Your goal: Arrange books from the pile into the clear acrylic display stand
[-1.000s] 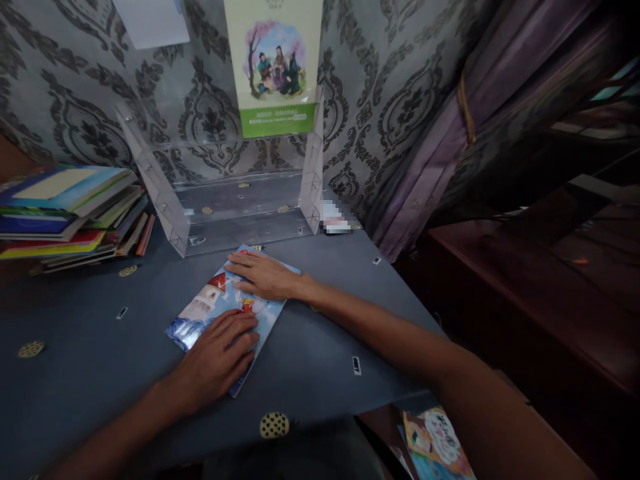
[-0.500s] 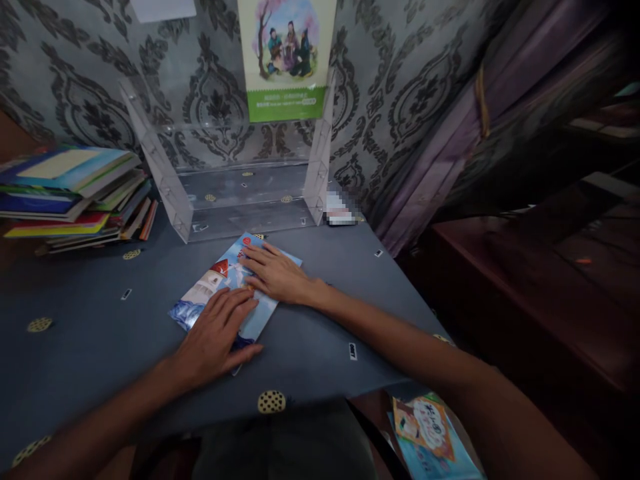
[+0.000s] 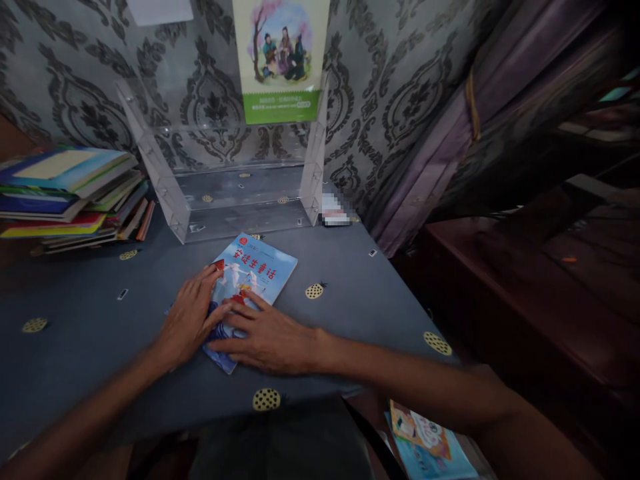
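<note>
A blue picture-covered book (image 3: 270,267) with red characters on its front lies slanted on the dark cloth-covered table (image 3: 90,353). My left hand (image 3: 187,320) rests over the book's left side, fingers stretched forward and thumb reaching across the cover. Flat on the lower part of the cover lies my right hand (image 3: 270,337), its fingers spread and pointing left. The tips of the two hands come close together near the middle of the book. Neither hand grips anything. Both hide parts of the lower and left cover.
Behind the book stands a clear plastic rack (image 3: 170,193), with a green-edged poster (image 3: 283,107) above it. A stack of books (image 3: 75,193) sits at the left. Below the table's front edge, at right, is another blue book (image 3: 435,447). A purple curtain (image 3: 430,180) hangs at the right.
My right hand has slid down from the upper cover to its lower part, uncovering the red title. My left hand has moved left and slightly up, to the book's left side.
</note>
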Tool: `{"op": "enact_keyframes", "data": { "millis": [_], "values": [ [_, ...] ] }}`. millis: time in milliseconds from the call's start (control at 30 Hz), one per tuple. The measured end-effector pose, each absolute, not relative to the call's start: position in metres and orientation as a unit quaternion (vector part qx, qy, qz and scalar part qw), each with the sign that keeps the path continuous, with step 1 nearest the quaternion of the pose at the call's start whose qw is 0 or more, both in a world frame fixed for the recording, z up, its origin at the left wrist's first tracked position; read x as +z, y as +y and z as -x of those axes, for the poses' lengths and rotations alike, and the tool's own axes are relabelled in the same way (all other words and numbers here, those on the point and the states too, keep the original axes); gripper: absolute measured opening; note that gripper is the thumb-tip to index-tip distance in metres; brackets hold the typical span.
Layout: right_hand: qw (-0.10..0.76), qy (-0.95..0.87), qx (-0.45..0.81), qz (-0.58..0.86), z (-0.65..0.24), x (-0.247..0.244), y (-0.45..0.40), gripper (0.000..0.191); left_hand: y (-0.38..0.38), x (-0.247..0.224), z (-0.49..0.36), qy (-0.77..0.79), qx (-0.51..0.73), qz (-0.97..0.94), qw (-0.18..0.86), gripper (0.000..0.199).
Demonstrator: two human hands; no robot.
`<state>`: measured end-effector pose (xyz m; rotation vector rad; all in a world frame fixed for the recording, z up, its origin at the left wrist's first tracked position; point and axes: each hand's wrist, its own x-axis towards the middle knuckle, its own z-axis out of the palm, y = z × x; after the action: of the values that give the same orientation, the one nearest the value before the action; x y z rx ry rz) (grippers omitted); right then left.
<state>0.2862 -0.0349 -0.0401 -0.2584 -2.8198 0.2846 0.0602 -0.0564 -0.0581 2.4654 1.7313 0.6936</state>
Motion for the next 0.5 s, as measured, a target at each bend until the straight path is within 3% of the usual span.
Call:
{"op": "enact_keyframes", "data": {
  "millis": [300, 500],
  "values": [
    [0.152, -0.980, 0.123, 0.042, -0.303, -0.044, -0.061, 0.032, -0.029, -0.033, -0.064, 0.611, 0.211, -0.756, 0.104, 0.061],
    [0.150, -0.974, 0.161, 0.058, -0.305, -0.036, -0.062, 0.027, 0.009, -0.018, -0.056, 0.661, 0.275, -0.653, 0.248, 0.067]
  ]
}}
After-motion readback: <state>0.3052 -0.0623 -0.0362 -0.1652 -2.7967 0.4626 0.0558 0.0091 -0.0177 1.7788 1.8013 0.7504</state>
